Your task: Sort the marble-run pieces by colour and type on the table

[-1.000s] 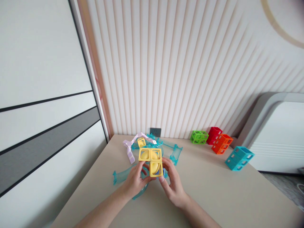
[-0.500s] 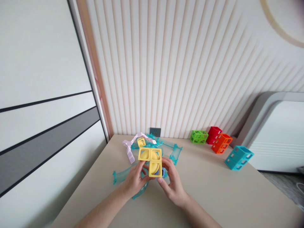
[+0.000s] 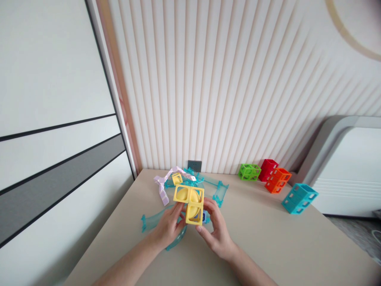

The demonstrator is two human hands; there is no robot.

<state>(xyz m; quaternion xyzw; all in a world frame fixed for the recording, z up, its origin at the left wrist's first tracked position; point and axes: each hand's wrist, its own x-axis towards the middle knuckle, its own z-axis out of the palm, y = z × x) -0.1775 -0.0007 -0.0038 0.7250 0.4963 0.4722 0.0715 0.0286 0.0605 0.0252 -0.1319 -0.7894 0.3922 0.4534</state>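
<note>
Three joined yellow cube blocks (image 3: 189,196) form an L shape, held up over the table between my two hands. My left hand (image 3: 168,227) grips their lower left side, its fingertips partly hidden behind the blocks. My right hand (image 3: 216,228) has its thumb at the bottom corner and its fingers along the right side. A small blue block (image 3: 204,216) shows behind the yellow ones, close to my right fingers. Below my left hand lies a curved clear teal track piece (image 3: 177,239), and a straight teal track piece (image 3: 153,220) extends to the left.
Farther back lie a lilac angled track (image 3: 161,186), a single yellow block (image 3: 176,178) and more teal track pieces (image 3: 220,192). Along the right stand green blocks (image 3: 249,172), a red block stack (image 3: 268,169), an orange stack (image 3: 278,180) and a teal stack (image 3: 299,198). A ribbed wall closes the back.
The yellow L has tilted slightly between my hands, its top turning a little to the right and its lower end to the left. Everything on the table stays where it was.
</note>
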